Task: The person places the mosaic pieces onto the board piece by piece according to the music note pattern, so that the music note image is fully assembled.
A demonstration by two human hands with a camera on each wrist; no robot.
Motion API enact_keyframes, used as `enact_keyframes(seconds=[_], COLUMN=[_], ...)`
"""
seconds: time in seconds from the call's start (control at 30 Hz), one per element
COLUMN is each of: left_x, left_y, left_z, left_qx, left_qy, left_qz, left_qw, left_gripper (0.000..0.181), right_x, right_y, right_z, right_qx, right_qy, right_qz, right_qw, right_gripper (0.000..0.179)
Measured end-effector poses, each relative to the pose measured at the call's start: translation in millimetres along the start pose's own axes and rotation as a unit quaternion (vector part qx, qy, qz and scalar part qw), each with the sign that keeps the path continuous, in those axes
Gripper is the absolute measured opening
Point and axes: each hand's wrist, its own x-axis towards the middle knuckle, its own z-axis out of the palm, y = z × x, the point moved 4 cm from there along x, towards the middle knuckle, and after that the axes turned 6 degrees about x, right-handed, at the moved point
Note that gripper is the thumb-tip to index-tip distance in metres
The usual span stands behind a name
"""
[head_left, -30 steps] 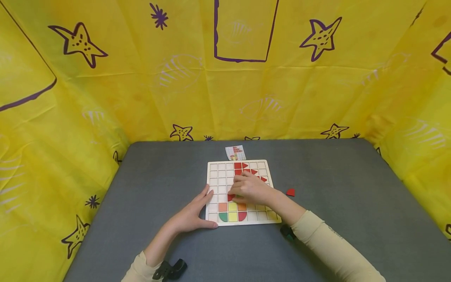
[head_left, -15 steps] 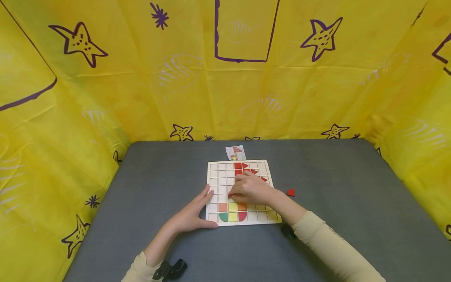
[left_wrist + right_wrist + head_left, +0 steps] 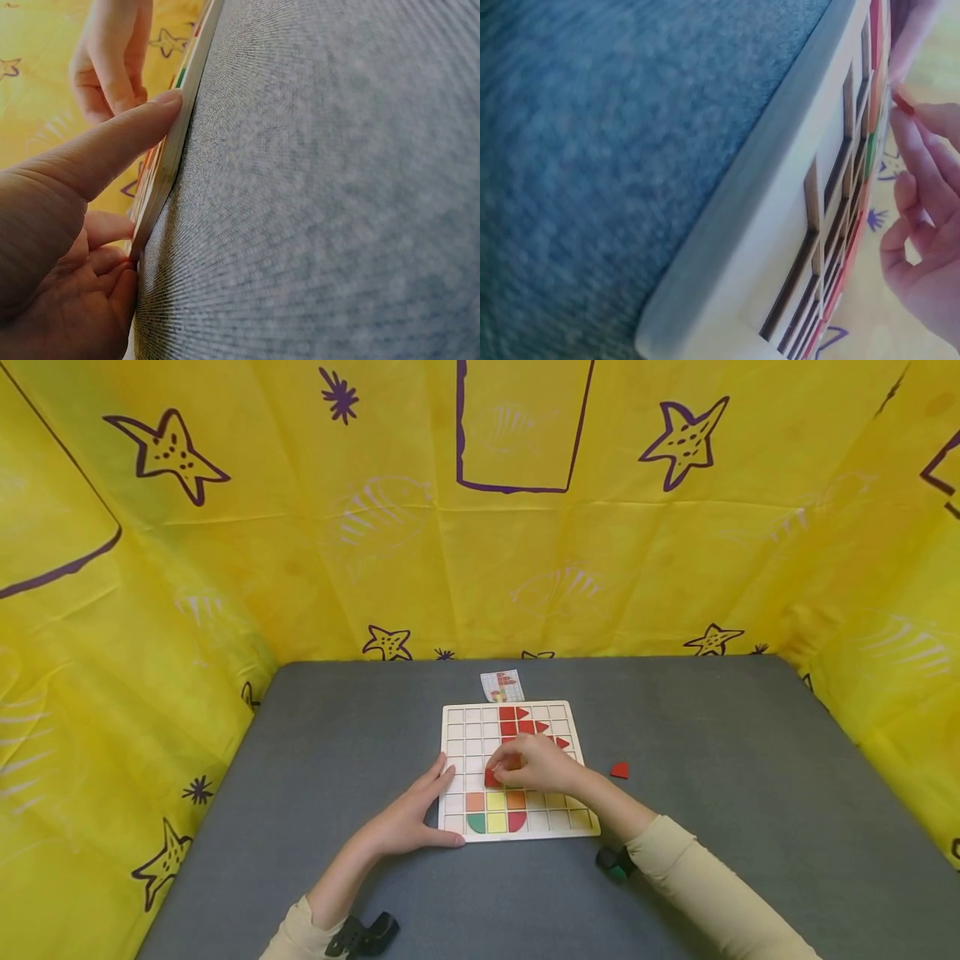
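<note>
A wooden grid board [image 3: 465,752] lies on the table, with flat colored pieces in several of its cells. My right hand [image 3: 536,766] reaches over the middle of it, thumb and forefinger pinching a red piece [image 3: 491,777] that looks tilted in the right wrist view, close over the grid. My left hand [image 3: 408,818] rests at the board's near left corner, its thumb [image 3: 150,116] straight along the near edge and the other fingers against the left side. Red pieces [image 3: 507,713] with pointed row ends fill cells at the back. Two yellow squares [image 3: 496,822] stand between green and red rounded pieces nearby.
Behind the board lies a small printed card [image 3: 501,686] with a colored grid pattern. One loose red piece [image 3: 619,770] with a curved side lies on the grey table [image 3: 712,777], right of the board. Yellow patterned cloth [image 3: 487,568] stands around the table's back and sides.
My right hand has shifted slightly, and more of the red piece under its fingertips shows than half a second ago, as do the red rows behind. The left hand stays put.
</note>
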Motion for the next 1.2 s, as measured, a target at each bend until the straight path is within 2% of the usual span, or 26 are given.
enact_keyframes(seconds=[0.2,0.5,0.67,0.8,0.97,1.07,1.2], left_x=[-0.1,-0.2,-0.5,-0.6,-0.2,0.4,1.0], left_y=[0.0,0.4,0.8,0.0,0.0,0.3,0.3], left_z=[0.5,-0.8,-1.1,-0.9,-0.4,0.0,0.1], left_qx=[-0.004,-0.004,-0.004,-0.002,-0.002,-0.003,-0.004], left_qy=[0.000,-0.001,-0.001,0.000,0.000,0.000,0.000], left_qz=[0.002,-0.002,0.001,0.000,0.000,0.000,0.000], left_qw=[1.0000,1.0000,1.0000,1.0000,1.0000,1.0000,1.0000], left_gripper=[0.105,0.105,0.106,0.105,0.106,0.107,0.107], right_x=[-0.6,-1.7,-1.4,-3.4,-13.8,-27.1,-52.8], right_y=[0.9,-4.2,-6.6,-7.1,-1.6,7.8,25.1], right_z=[2.0,3.6,4.7,2.9,-10.1,-24.8,-47.5], right_qx=[0.007,-0.079,-0.094,-0.075,-0.002,0.020,0.015], right_qy=[0.000,0.009,0.007,0.011,0.055,0.084,0.110], right_qz=[0.013,0.009,0.008,0.004,0.004,0.016,0.057], right_qw=[0.9999,0.9968,0.9955,0.9971,0.9985,0.9962,0.9922], right_gripper=[0.012,0.010,0.011,0.013,0.016,0.015,0.014])
